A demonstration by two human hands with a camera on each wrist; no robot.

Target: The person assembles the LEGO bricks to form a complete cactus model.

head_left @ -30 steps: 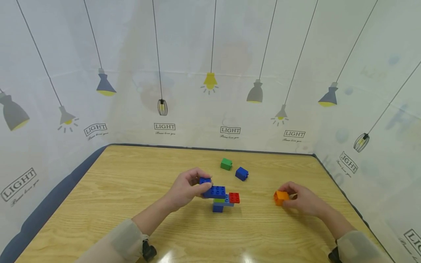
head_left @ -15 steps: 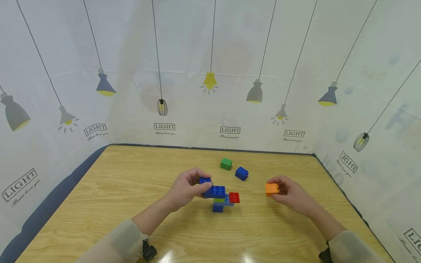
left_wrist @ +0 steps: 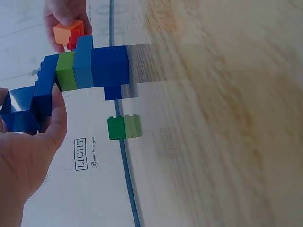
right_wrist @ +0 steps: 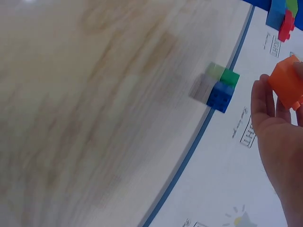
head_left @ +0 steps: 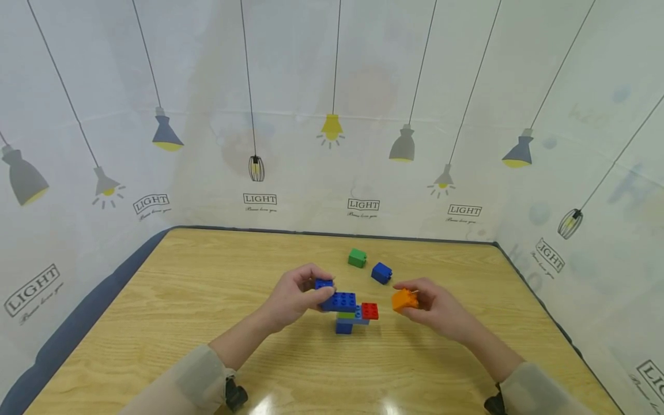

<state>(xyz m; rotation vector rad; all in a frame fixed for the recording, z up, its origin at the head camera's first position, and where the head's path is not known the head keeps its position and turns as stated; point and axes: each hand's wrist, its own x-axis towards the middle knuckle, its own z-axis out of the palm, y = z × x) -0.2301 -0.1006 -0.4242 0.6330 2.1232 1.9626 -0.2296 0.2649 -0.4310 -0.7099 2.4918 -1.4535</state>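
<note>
A stack of toy building bricks stands on the table in front of me. My left hand [head_left: 293, 297] pinches the small blue brick [left_wrist: 21, 109] at its top left end. Below that come a long blue brick [head_left: 339, 302], a lime green brick [left_wrist: 66, 72], a light blue brick [left_wrist: 84, 62] and a dark blue base brick [head_left: 343, 328]. A red brick [head_left: 370, 311] sits at the right end of the light blue one. My right hand [head_left: 438, 308] holds an orange brick [head_left: 403, 300] between thumb and fingers, off the table, just right of the stack and apart from it.
Behind the stack, a green brick [head_left: 357, 258] and a blue brick [head_left: 381, 273] lie loose on the wooden table [head_left: 207, 271]. A pale cloth with printed lamps [head_left: 290, 144] rises around the table's back and sides.
My right hand has lifted the orange brick and carried it left toward the stack, turning it on the way. The left hand and the stack have stayed in place.
</note>
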